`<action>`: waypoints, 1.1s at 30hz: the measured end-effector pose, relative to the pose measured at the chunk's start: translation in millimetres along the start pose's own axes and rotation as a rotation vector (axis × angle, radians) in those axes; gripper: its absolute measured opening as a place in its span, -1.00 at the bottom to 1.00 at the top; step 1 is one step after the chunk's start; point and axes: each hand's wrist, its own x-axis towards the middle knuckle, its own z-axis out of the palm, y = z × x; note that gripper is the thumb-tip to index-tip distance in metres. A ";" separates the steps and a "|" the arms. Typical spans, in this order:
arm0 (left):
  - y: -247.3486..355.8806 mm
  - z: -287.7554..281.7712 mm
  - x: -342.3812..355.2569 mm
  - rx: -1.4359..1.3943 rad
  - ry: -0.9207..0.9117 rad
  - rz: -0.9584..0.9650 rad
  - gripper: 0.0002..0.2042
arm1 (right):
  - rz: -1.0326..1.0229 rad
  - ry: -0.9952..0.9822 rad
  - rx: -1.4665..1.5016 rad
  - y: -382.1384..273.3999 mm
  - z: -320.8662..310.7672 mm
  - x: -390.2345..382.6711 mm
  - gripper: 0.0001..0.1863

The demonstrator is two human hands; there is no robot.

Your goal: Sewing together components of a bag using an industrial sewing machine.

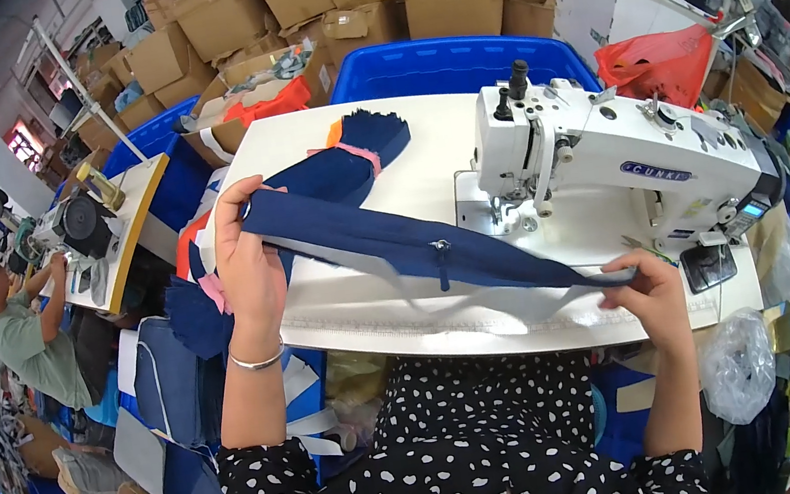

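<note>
You hold a navy fabric strip with a zipper stretched across the middle of the frame, your left hand pinching its upper-left end, your right hand gripping its lower-right end, above the white table; the sewing machine stands right.

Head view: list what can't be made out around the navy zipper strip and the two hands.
- Left end of the navy zipper strip: covered by the left hand.
- Right end: pinched inside the right hand.
- Needle of the sewing machine: too small, behind the machine head.
- Table near edge: partly behind the forearms.
</note>
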 end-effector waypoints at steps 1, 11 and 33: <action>1.8 -0.6 2.4 -0.041 -0.014 -0.078 -0.77 | -0.011 0.043 -0.012 -1.1 -0.3 -3.3 -0.63; -0.6 -38.8 11.8 -0.207 -0.668 -0.501 -0.11 | 0.004 -0.115 0.269 11.0 -46.5 2.8 -0.75; -11.8 -10.8 10.2 -0.034 -0.784 -0.515 -0.41 | -0.373 -0.692 1.138 23.3 6.4 22.2 -0.73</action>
